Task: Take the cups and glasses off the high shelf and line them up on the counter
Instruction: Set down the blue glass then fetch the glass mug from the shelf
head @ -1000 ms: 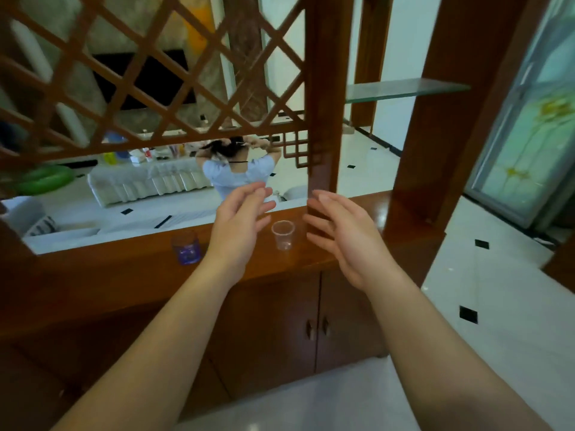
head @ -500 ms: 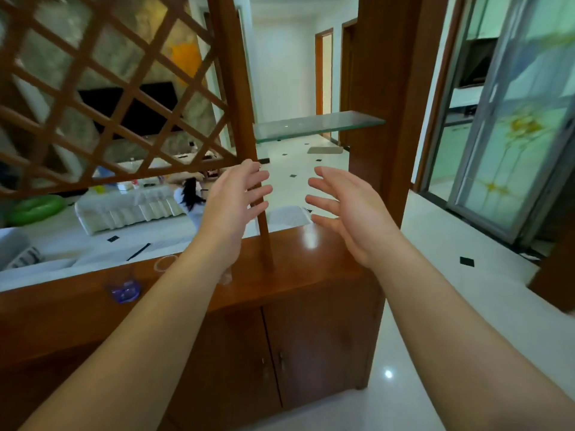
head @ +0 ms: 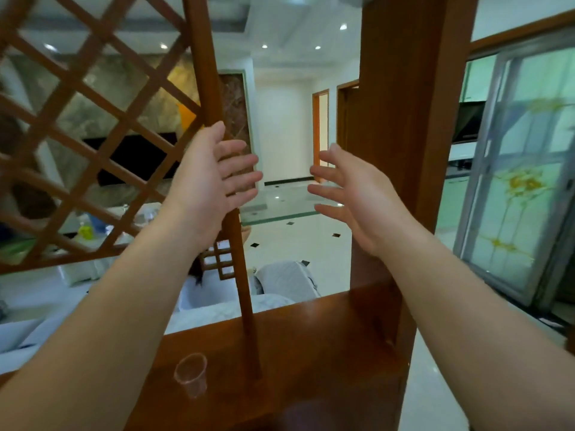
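Observation:
A clear plastic cup (head: 191, 374) stands upright on the brown wooden counter (head: 326, 353), low and left of centre. My left hand (head: 214, 178) and my right hand (head: 351, 197) are raised well above it, palms facing each other, fingers spread, both holding nothing. Between and behind the hands lies a glass shelf (head: 280, 209), with nothing visible on it. The blue cup seen earlier is out of view.
A thin wooden post (head: 239, 259) rises from the counter just behind my left hand. A wide wooden pillar (head: 404, 119) stands to the right. A wooden lattice screen (head: 77, 135) fills the left. A sliding glass door (head: 516, 181) is at far right.
Both hands have risen from counter level near the clear cup to the height of the glass shelf. My view has tilted up and shifted right, so the blue cup has left the frame.

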{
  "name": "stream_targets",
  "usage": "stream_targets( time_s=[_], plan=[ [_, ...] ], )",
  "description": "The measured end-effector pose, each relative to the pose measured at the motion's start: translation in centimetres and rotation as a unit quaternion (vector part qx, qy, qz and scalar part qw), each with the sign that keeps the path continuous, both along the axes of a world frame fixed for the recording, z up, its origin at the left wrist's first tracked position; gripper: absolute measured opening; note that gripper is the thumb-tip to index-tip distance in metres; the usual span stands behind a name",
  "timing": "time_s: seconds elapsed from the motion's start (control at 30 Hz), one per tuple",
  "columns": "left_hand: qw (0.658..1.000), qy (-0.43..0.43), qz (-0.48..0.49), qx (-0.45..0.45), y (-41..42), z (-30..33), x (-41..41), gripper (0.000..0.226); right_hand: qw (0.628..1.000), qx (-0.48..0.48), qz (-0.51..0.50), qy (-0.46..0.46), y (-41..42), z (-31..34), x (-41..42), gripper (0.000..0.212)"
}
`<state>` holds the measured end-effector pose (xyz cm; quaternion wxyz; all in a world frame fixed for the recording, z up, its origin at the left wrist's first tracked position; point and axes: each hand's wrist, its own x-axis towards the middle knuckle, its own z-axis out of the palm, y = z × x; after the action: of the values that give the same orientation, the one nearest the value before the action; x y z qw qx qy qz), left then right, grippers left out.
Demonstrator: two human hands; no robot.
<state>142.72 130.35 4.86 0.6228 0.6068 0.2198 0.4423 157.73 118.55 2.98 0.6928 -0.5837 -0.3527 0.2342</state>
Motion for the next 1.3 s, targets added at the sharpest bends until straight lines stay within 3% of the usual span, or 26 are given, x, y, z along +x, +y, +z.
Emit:
stream_targets(
  time_s=[0.2,0.47,0.67,0.93,1.3],
  plan=[
    [0.999,-0.032,-0.014,0.028,2.4,6.0,3.5,0.057,0.998,0.052,0.008,-0.032,2.8,5.5,4.1,0.046],
    [0.989,-0.059,-0.033,0.128,2.3,18.4,5.4,0.061,0.981,0.144,0.053,-0.119,3.7,17.5,8.5,0.046],
    [0.977,-0.033,0.028,0.208,-0.4,26.5,5.9,0.071,0.969,0.192,0.087,-0.130,4.6,26.9,10.6,0.045],
    [0.965,0.089,0.125,0.215,0.5,32.9,8.6,0.085,0.969,0.085,0.135,-0.190,8.0,35.1,12.3,0.064],
    [0.950,0.169,0.186,0.185,5.2,35.7,10.1,0.091,0.956,-0.027,0.150,-0.249,13.3,38.1,13.8,0.075]
  ],
)
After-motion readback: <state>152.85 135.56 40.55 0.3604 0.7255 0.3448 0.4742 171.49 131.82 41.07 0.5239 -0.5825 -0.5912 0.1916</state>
